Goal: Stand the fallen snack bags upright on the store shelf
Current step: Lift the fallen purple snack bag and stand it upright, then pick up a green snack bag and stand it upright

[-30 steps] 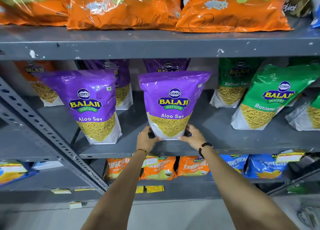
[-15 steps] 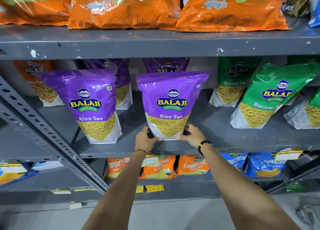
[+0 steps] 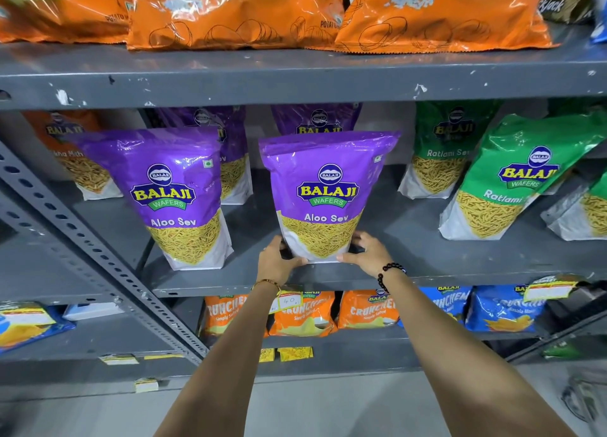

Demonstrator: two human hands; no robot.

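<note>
1. Where the upper shelf edge (image 3: 295, 81) crosses the view, it hides the tops of the far-row bags, so only the lower parts of two far purple bags (image 3: 230, 160) show, one of them mostly behind the held bag.
2. Orange potato chip bags (image 3: 230, 12) on the top shelf are cut off by the picture's upper edge; three can be made out.
3. At the right edge, the rightmost green bag (image 3: 588, 210) is cut off, and the dark packet at the top right is only partly readable.
4. Purple Aloo Sev bags count four: two near, two far. Green Ratlami Sev bags count at least three. One orange Balaji bag (image 3: 75, 154) stands far left, its label partly hidden.
5. On the lower shelf sit three orange Crunchex bags (image 3: 302, 315) and two blue ones to the right (image 3: 499, 308), partly hidden by the forearms and price tags.
6. Standing on the middle shelf (image 3: 410, 262), near its front edge and at centre, the held Aloo Sev bag (image 3: 325, 196) has its long axis vertical, top seal up, printed face toward the camera.
7. Beside it to the left, the other near Aloo Sev bag (image 3: 174, 193) also stands upright, tilted slightly.
8. Grasping the held bag's bottom left corner is the left hand (image 3: 277, 261); the right hand (image 3: 366, 252) grips its bottom right corner, fingers spread along the base.
9. Leaning to the right, the near green Ratlami Sev bag (image 3: 512, 180) tilts clearly.
</note>
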